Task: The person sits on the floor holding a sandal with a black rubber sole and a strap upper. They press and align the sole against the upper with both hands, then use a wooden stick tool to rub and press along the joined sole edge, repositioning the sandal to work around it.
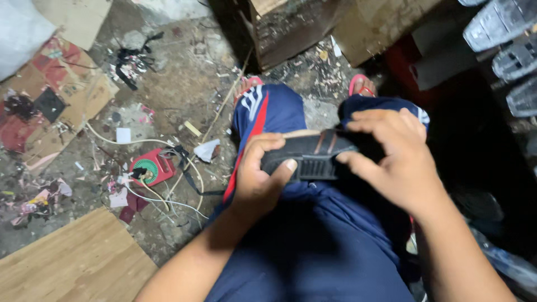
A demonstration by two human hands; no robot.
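Observation:
A black shoe sole (313, 156) with a ribbed edge and a tan inner face lies across my lap, over blue trousers with red and white stripes (263, 112). My left hand (260, 176) grips its left end, thumb pressed on the ribbed side. Over the right end, my right hand (394, 159) curls its fingers around the top edge, hiding that part of the sole.
Littered concrete floor on the left holds a red round-faced device (151, 166), white cords (162, 198), paper scraps and cardboard (61, 89). A wooden board (72, 263) lies at bottom left. Wooden blocks (291, 28) stand ahead; several black soles (509, 39) are stacked at top right.

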